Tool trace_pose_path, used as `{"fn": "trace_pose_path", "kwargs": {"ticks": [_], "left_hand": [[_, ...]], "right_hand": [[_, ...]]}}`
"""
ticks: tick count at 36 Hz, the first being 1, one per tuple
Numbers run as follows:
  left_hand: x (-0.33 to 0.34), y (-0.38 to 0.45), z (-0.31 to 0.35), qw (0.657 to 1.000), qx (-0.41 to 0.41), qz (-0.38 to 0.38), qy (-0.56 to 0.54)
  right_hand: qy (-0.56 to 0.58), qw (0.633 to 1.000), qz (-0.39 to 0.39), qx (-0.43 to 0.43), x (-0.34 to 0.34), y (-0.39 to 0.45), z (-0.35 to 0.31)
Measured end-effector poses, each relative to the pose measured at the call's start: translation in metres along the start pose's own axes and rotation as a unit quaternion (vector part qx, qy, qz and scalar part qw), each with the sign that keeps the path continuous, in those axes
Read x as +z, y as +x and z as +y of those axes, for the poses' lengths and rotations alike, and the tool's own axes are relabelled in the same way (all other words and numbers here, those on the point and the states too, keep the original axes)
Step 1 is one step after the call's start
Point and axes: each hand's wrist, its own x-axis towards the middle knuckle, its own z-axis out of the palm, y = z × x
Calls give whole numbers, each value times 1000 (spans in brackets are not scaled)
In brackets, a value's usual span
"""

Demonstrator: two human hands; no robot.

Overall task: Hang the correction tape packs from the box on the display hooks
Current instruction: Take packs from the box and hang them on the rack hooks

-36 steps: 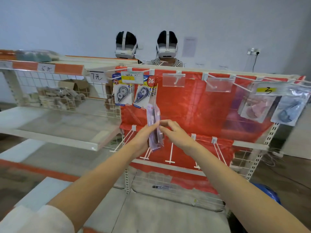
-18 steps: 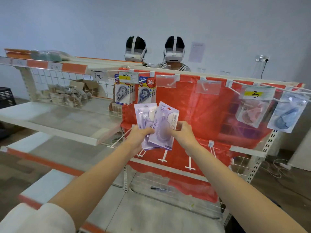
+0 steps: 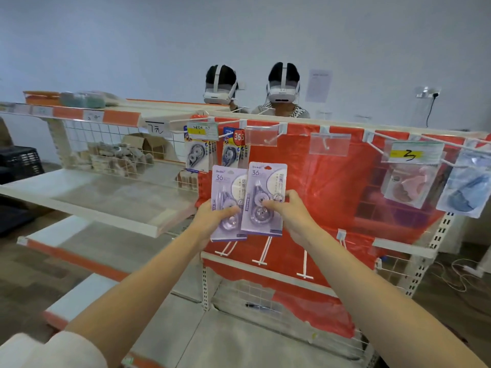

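Note:
Two purple correction tape packs face me, upright, in front of the red display panel (image 3: 332,187). My left hand (image 3: 212,219) grips the left pack (image 3: 225,187) near its bottom. My right hand (image 3: 289,211) pinches the right pack (image 3: 265,192) at its right side, thumb across the front. The right pack overlaps the left one slightly. Above them an empty hook (image 3: 268,136) with a clear label holder juts from the top rail. Blue correction tape packs (image 3: 196,155) hang on the hooks to its left. The box is out of view.
Another empty hook (image 3: 328,143) sits further right, then hooks with pink (image 3: 409,184) and blue (image 3: 467,192) packs. A lower row of white hooks (image 3: 261,257) juts out under my hands. White shelves (image 3: 106,208) stand left. Two people wearing headsets (image 3: 283,88) stand behind the rack.
I turned the packs from edge-on to face me and split them, one in each hand. Both hands rose toward the top row of hooks.

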Motion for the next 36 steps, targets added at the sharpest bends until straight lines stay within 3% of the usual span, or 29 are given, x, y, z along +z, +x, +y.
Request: {"fn": "trace_pose_path", "kwargs": {"ticks": [4,12,27,36], "left_hand": [[-15,8,4,1000,4,6,-2],[-25,29,17,1000,15,-6,-18],[-11,52,22,998,31,-45,-15],[3,68,16,998,16,-48,-35]], "right_hand": [[-67,997,1,-49,3,13,-8],[-72,992,8,-104,12,29,-18],[-73,990,44,-116,6,52,-26],[-114,990,29,-79,-4,64,-13]]}}
